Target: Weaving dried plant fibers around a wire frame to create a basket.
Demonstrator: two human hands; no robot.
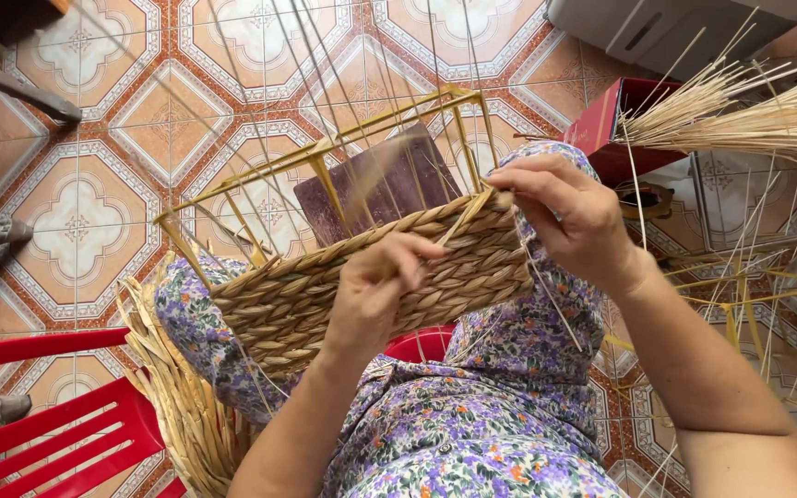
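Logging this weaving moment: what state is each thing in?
Woven straw basket on yellow wire frame: partly woven, upper frame bare, resting on lap.
Left hand: pressed against the basket's woven side.
Right hand: pinching a strand at the basket's top edge.
Bundle of loose pale straw: unwoven.

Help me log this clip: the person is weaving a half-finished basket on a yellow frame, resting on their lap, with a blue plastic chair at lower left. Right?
Nearly. The plastic chair at lower left is red, not blue, as the head view shows. The rest holds: both hands, left hand and right hand, work the half-woven basket on its yellow frame over the lap.
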